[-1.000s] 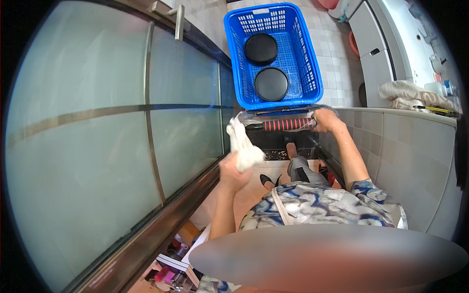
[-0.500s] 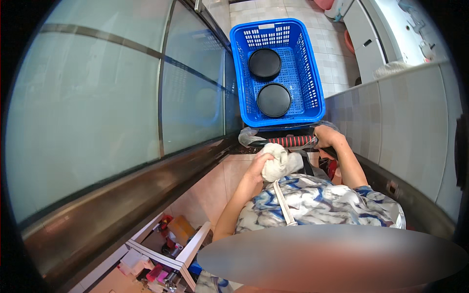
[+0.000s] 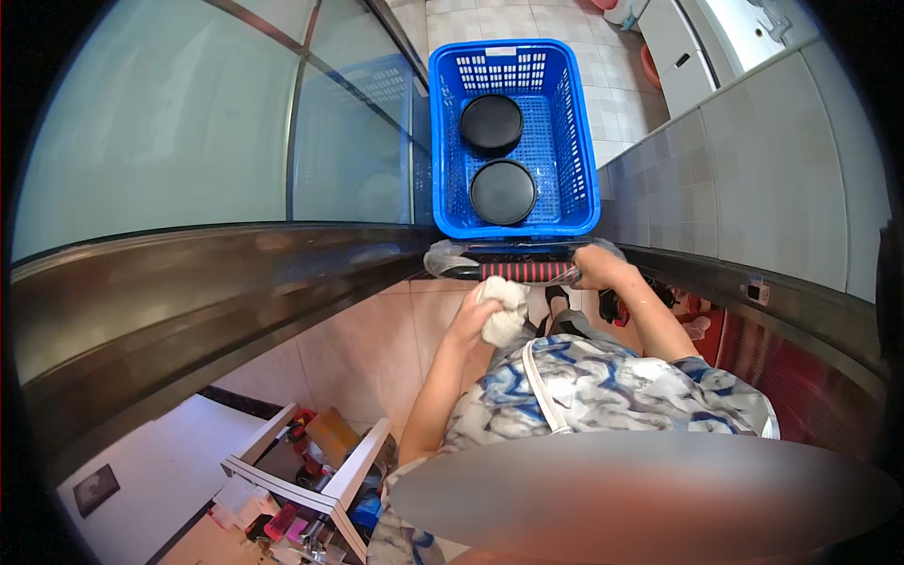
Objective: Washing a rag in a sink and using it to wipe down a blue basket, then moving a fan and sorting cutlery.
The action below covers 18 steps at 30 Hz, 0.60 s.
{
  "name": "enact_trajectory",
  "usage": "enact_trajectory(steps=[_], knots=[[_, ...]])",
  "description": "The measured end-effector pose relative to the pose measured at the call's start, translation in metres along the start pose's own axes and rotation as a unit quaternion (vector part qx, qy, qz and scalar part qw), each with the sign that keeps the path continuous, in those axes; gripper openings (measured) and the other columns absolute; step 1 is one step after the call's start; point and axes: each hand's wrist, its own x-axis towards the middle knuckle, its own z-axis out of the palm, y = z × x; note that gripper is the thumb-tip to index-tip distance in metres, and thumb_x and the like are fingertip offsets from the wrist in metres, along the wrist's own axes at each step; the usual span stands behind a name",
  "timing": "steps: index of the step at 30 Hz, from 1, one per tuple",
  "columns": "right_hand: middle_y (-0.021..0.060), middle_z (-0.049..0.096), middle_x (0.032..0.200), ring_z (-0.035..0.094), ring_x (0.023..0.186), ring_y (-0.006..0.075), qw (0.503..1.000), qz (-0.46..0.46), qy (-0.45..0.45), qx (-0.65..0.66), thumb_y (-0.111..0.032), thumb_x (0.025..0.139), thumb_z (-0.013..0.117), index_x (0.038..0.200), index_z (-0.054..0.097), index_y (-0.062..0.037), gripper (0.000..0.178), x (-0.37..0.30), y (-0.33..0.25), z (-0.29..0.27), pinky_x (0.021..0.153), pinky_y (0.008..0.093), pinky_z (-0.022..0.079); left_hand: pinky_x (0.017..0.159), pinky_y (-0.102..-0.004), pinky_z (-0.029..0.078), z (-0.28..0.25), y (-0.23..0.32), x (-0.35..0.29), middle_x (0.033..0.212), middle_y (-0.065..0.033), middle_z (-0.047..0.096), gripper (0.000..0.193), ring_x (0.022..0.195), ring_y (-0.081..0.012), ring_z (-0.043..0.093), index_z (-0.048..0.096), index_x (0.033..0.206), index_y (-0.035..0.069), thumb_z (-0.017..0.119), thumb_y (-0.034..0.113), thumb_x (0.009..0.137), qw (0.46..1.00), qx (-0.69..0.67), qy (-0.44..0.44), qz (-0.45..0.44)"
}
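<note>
My right hand (image 3: 601, 268) is closed round the right end of a handlebar (image 3: 529, 272) with a red-striped grip and clear plastic wrapped over its ends. A crumpled white cloth (image 3: 506, 314) is bunched in my left hand (image 3: 461, 325), just below the handlebar. Beyond the bar is a blue plastic basket (image 3: 586, 141) with slotted walls. Inside it lie two round black lidded tins or pans, the far one (image 3: 492, 122) and the near one (image 3: 503, 191). What bears the basket is hidden beneath it.
A metal door frame (image 3: 217, 292) and frosted glass panel (image 3: 151, 122) run along the left. To the right stands a tiled wall (image 3: 753, 169). Past it are a white cabinet (image 3: 673, 56) and sink. Behind me, lower left, sits a white-edged shelf unit (image 3: 282, 485) full of small items.
The view has turned, and the basket and handlebar sit slightly further left in it. More floor and my shoe now show below the bar. Both hands keep their holds.
</note>
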Motion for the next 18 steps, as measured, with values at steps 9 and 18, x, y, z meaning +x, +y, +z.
enact_trajectory(steps=[9, 18], knots=[[0.0231, 0.065, 0.086, 0.065, 0.085, 0.0352, 1.0, -0.021, -0.002, 0.013, -0.027, 0.064, 0.074, 0.079, 0.068, -0.0005, 0.031, 0.034, -0.026, 0.017, 0.076, 0.043, 0.052, 0.081, -0.0331, 0.049, 0.018, -0.017, -0.01, 0.099, -0.012, 0.064, 0.03, 0.091, -0.0237, 0.063, 0.058, 0.103, -0.001, 0.057, 0.003, 0.073, 0.928, 0.35, 0.047, 0.118], [0.0211, 0.065, 0.075, 0.065, 0.076, 0.0351, 0.998, -0.052, 0.025, 0.016, -0.029, 0.065, 0.069, 0.073, 0.068, -0.0033, 0.026, 0.028, -0.018, 0.052, 0.07, 0.0436, 0.052, 0.091, -0.043, 0.041, 0.013, -0.011, 0.039, 0.115, -0.0195, 0.05, 0.044, 0.109, -0.0359, 0.049, 0.052, 0.104, 0.0, 0.067, 0.019, 0.067, 0.636, 0.711, 0.034, 0.3]])
